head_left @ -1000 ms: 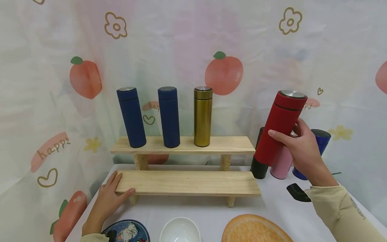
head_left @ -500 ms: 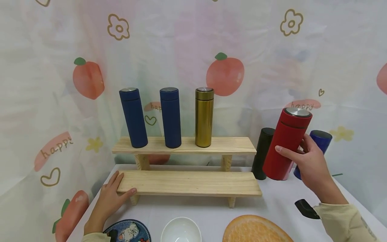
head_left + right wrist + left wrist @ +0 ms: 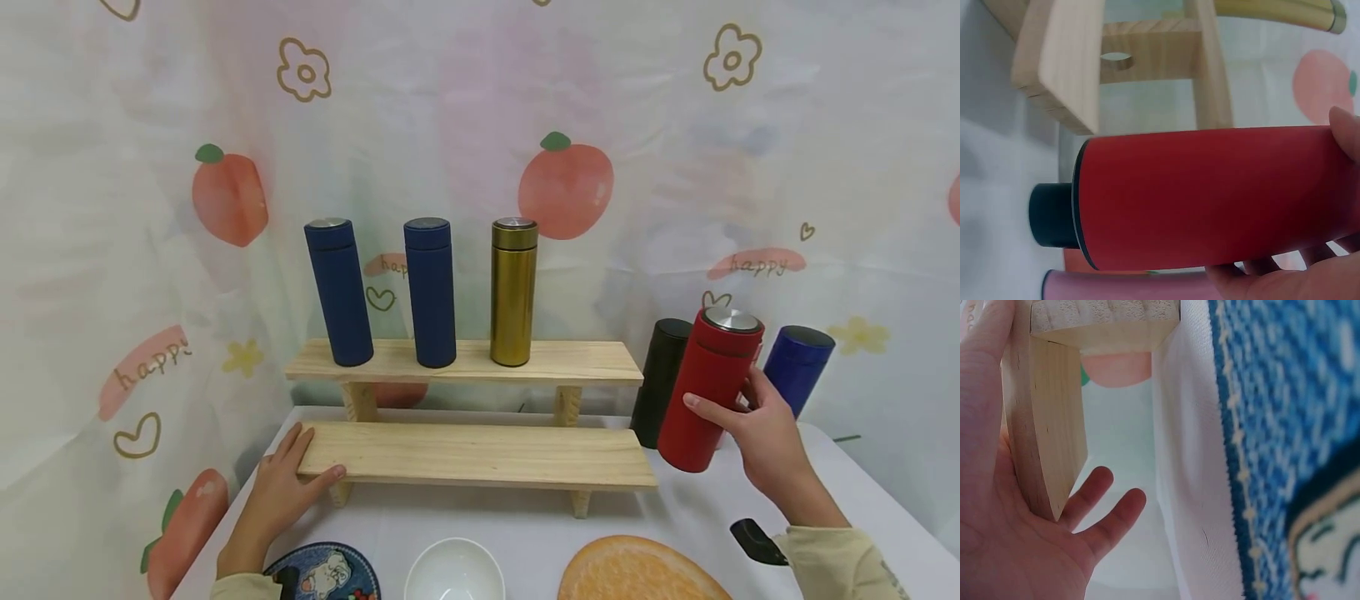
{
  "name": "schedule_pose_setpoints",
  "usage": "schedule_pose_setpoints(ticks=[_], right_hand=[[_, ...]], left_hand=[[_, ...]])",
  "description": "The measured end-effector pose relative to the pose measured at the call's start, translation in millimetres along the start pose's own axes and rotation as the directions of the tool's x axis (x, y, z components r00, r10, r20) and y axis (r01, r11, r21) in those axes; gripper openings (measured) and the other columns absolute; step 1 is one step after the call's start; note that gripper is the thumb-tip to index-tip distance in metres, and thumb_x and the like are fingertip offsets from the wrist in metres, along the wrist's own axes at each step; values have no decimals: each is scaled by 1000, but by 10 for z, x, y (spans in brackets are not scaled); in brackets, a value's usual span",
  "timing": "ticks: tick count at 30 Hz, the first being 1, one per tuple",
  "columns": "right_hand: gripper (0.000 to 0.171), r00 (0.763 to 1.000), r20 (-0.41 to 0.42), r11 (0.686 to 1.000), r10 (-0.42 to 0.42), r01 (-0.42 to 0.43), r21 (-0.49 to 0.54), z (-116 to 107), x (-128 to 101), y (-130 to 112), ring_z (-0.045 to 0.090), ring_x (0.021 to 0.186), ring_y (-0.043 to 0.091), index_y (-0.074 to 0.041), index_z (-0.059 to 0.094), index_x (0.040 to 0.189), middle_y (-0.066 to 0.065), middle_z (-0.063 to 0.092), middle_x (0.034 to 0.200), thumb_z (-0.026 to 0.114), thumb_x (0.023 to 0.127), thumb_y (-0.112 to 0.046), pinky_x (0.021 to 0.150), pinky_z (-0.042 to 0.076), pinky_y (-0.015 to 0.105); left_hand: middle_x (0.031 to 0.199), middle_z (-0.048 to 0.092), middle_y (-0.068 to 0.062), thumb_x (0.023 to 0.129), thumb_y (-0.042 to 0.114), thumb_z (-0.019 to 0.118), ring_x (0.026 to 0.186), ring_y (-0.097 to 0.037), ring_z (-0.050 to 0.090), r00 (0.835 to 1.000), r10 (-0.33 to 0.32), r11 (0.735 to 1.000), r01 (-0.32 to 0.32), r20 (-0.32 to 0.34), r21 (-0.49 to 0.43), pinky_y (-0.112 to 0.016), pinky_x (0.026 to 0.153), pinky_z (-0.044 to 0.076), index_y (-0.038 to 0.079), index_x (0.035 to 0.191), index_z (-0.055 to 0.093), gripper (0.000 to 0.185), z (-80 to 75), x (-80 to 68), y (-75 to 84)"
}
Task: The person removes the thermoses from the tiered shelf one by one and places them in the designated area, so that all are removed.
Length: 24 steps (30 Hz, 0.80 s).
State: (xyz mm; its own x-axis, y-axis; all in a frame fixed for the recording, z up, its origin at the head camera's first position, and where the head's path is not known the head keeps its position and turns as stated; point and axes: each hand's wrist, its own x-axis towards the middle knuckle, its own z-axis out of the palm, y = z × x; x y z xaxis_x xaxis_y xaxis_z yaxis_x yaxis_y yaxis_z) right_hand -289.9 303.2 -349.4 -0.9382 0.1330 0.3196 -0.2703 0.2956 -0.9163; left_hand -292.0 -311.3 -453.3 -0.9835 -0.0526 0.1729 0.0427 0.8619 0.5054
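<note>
My right hand (image 3: 772, 446) grips a red thermos flask (image 3: 712, 387) with a silver lid, tilted in front of the other flasks at the right. In the right wrist view, fingers and thumb hold it around the side. My left hand (image 3: 277, 492) holds the left end of the lower board of a two-tier wooden shelf (image 3: 480, 454). In the left wrist view, two fingers (image 3: 1116, 519) extend beneath that board. On the upper board stand a blue flask (image 3: 339, 292), a second blue flask (image 3: 431, 292) and a gold flask (image 3: 514, 292).
Behind the red flask are a black flask (image 3: 662, 383), a shiny blue flask (image 3: 799, 367) and a mostly hidden pink flask (image 3: 1129, 285). Along the table's front lie a blue patterned mat (image 3: 322, 575), a white bowl (image 3: 454, 575) and an orange round mat (image 3: 637, 575).
My right hand has lowered the red flask from above the other flasks to in front of the black one. My left hand stays at the shelf's end. The head view has shifted slightly.
</note>
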Motion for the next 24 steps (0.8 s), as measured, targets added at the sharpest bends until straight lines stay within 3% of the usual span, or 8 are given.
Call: schedule_pose_setpoints(ticks=[6, 9, 15, 24], right_hand=[[88, 998, 10, 998, 60, -60, -18, 10, 33, 154, 41, 134, 26, -16, 18, 171, 17, 32, 161, 74, 104, -24, 83, 52, 14], [91, 995, 9, 995, 98, -98, 9, 13, 54, 230, 35, 143, 32, -17, 14, 173, 19, 25, 167, 73, 104, -24, 94, 51, 20], [97, 985, 14, 984, 169, -170, 57, 21, 78, 395, 20, 155, 43, -16, 5, 174, 23, 11, 175, 73, 105, -22, 113, 37, 37], [101, 982, 14, 982, 188, -189, 5, -6, 96, 634, 17, 157, 51, -18, 1, 174, 26, 8, 176, 74, 104, -30, 114, 31, 49]], left_hand=[[174, 15, -29, 96, 68, 66, 141, -63, 34, 1000, -4, 1000, 4, -2, -7, -76, 110, 32, -2, 167, 30, 106, 14, -5, -12], [174, 16, -28, 95, 69, 66, 142, -63, 33, 1000, -7, 1000, 7, -5, -7, -76, 110, 32, -1, 167, 30, 106, 11, -1, 0], [174, 16, -27, 95, 70, 66, 143, -62, 32, 1000, -19, 1000, 19, 1, -7, -76, 111, 32, -1, 167, 30, 107, 1, -14, 16], [174, 17, -27, 95, 67, 67, 143, -62, 33, 1000, -11, 1000, 11, -25, -12, -76, 111, 31, -1, 166, 32, 105, 11, -22, -15]])
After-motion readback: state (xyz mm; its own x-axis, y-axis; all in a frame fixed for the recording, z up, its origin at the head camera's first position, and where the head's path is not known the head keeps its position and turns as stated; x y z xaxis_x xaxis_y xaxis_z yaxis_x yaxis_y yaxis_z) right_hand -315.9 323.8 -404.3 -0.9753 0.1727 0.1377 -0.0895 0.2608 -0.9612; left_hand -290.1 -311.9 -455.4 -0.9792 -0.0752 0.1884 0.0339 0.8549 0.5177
